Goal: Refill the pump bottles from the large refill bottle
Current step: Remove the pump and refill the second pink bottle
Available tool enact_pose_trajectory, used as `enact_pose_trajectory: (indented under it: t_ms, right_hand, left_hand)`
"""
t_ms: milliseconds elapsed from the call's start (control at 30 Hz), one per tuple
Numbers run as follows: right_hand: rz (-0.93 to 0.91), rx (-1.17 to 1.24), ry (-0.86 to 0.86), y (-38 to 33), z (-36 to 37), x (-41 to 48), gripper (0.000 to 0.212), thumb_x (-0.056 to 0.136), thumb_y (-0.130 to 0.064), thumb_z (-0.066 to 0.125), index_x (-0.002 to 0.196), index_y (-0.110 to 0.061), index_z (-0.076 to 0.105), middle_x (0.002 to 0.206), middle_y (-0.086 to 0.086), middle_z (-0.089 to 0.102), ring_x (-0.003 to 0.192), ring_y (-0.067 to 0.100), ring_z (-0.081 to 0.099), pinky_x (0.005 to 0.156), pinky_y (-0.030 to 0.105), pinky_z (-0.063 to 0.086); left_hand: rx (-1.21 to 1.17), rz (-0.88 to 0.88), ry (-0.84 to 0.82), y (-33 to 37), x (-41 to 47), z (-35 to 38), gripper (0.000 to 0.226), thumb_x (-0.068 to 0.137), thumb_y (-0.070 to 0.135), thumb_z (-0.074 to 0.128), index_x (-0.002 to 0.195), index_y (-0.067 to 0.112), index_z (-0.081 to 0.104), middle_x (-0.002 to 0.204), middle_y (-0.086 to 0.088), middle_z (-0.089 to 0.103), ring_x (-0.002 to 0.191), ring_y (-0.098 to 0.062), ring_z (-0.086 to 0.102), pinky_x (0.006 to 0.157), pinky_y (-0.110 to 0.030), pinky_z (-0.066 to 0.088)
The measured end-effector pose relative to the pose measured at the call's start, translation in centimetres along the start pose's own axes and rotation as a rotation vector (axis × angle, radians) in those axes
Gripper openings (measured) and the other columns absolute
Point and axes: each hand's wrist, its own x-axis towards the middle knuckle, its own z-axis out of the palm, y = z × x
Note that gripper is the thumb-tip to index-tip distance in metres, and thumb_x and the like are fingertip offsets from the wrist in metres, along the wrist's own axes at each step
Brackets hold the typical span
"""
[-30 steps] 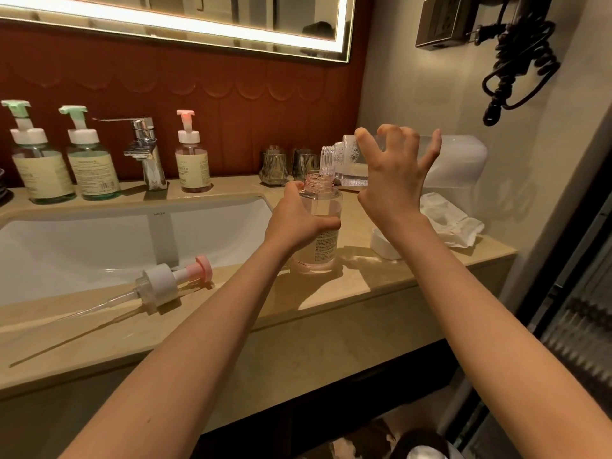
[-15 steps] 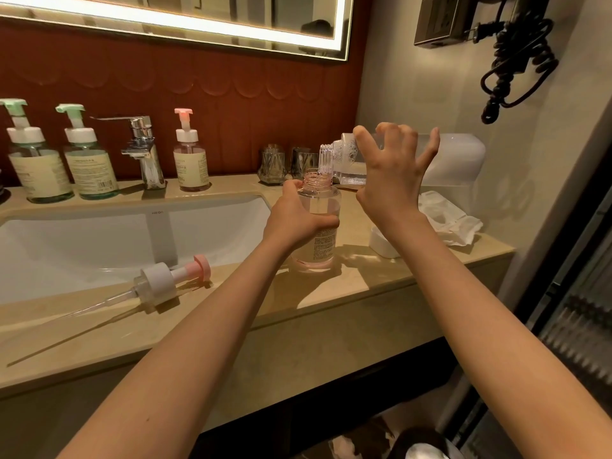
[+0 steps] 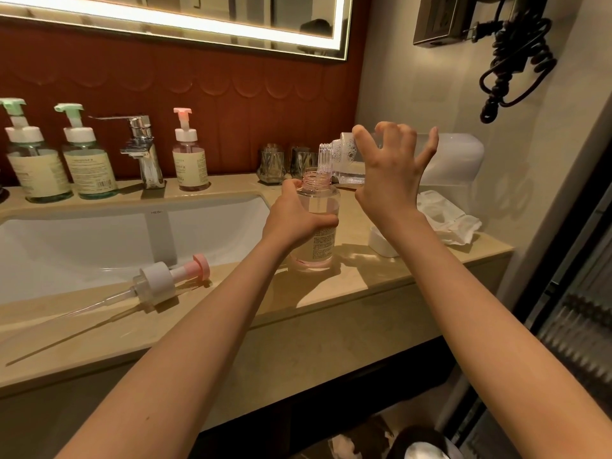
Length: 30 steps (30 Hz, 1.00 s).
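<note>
An open clear pump bottle with a pinkish threaded neck stands on the counter, right of the sink. My left hand grips its body. My right hand holds the large clear refill bottle tipped on its side, its mouth just over the open neck, and a thin stream of clear liquid runs in. The removed pink-topped pump head with its long tube lies on the counter's front edge. Behind the sink stand two green-topped pump bottles and a pink-topped pump bottle.
A chrome tap rises behind the white sink. Two glass tumblers sit at the back. A white cap and crumpled wrapper lie at the right, under a white wall box. A coiled black cord hangs above.
Both hands and both bottles stay nearly where they were; the refill bottle stays tipped over the open neck.
</note>
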Motion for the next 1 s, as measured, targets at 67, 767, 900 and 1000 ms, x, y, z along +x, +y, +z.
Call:
enact_pose_trajectory:
  t_ms: [67,767,900,1000]
  right_hand:
    - [-0.004,0.002,-0.009,-0.04,-0.04,-0.02,0.065,0.071,0.005,0.058,0.130,-0.021,0.050,0.129,0.014,0.048,0.124,0.034,0.038,0.109,0.057,0.003]
    - [-0.004,-0.013,-0.024,0.03,-0.05,0.05,0.066,0.074,0.004,0.058,0.133,-0.023,0.046,0.132,0.012,0.045,0.126,0.032,0.036,0.110,0.056,0.001]
    - [-0.004,-0.011,-0.024,0.04,-0.17,0.09,0.066,0.074,0.004,0.058,0.133,-0.023,0.046,0.132,0.012,0.045,0.127,0.032,0.035,0.110,0.056,0.001]
    - [-0.005,-0.016,-0.025,0.04,-0.09,0.08,0.066,0.074,0.003,0.058,0.133,-0.023,0.046,0.132,0.012,0.045,0.127,0.032,0.035,0.110,0.056,0.001]
  left_hand:
    - [0.000,-0.002,0.000,-0.06,0.03,0.05,0.088,0.070,0.028,0.079,0.139,0.015,0.027,0.138,-0.006,0.046,0.122,-0.026,0.046,0.093,-0.037,0.044]
    - [-0.005,-0.008,0.000,-0.12,0.15,0.16,0.087,0.070,0.028,0.080,0.138,0.016,0.027,0.137,-0.006,0.046,0.121,-0.025,0.047,0.090,-0.036,0.045]
    - [-0.005,-0.007,0.000,-0.18,0.16,0.15,0.087,0.070,0.028,0.080,0.138,0.015,0.027,0.137,-0.006,0.046,0.121,-0.025,0.047,0.090,-0.036,0.045]
    - [-0.001,-0.006,-0.001,-0.18,0.19,0.14,0.088,0.069,0.029,0.080,0.138,0.016,0.027,0.137,-0.006,0.046,0.121,-0.026,0.047,0.092,-0.038,0.045]
